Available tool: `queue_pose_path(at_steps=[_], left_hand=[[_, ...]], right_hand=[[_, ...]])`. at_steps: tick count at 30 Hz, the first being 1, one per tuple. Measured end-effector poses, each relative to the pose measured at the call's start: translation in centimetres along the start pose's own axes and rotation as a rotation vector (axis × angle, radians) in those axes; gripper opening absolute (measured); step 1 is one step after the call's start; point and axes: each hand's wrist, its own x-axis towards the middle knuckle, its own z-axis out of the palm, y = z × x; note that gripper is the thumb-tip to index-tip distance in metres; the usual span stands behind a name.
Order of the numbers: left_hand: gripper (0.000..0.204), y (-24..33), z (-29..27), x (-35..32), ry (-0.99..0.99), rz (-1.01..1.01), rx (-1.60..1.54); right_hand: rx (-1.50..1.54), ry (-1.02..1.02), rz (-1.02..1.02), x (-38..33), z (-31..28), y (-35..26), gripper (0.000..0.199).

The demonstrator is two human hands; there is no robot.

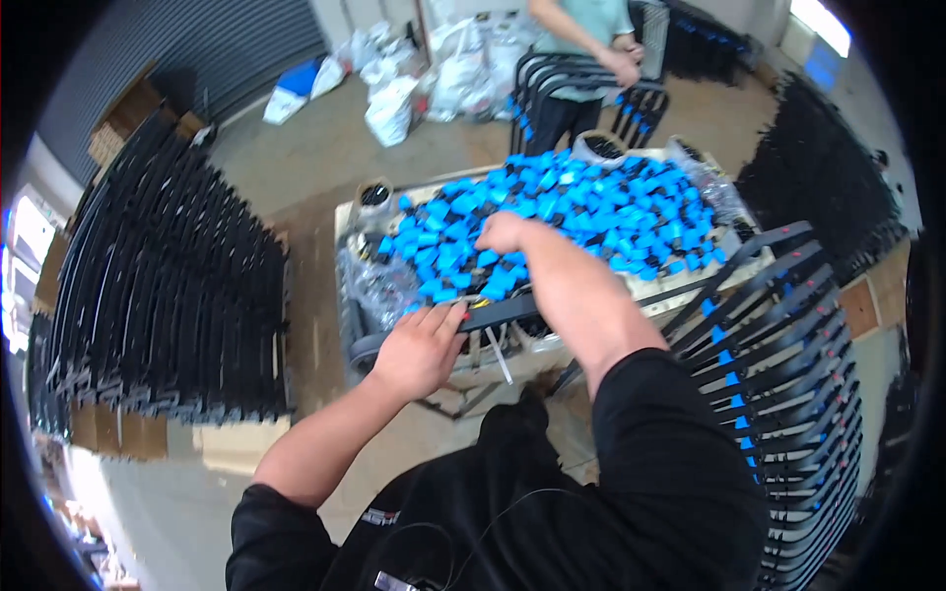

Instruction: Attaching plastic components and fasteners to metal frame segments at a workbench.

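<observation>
Head view: left hand [419, 347] grip clasps black bar [498, 312]; right hand [505, 232] grip unclear, on table's [347, 219] blue clips [572, 212].

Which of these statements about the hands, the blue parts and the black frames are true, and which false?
1. The right hand reaches into a pile of blue parts. True.
2. The left hand rests on a black bar at the table edge. True.
3. The blue parts lie on the floor. False: they are heaped on the table.
4. Black frames stand stacked at the left. True.
5. Nobody else is there. False: another person stands beyond the table.
</observation>
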Motion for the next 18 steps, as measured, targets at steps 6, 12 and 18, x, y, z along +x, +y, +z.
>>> queue_pose_path(at_steps=[6, 12, 18], left_hand=[[0.047, 2.2, -0.3, -4.0, 0.112, 0.092, -0.062], [0.042, 4.8, -3.4, -8.0, 0.07, 0.199, -0.176], [0.046, 5.2, -2.0, -12.5, 0.252, -0.01, -0.312]], right_hand=[[0.152, 0.117, -0.015, -6.9, 1.3, -6.4, 0.03], [0.27, 0.063, 0.103, -20.8, 1.1, -13.0, 0.026], [0.578, 0.526, 0.13, -33.8, 3.6, -10.1, 0.022]])
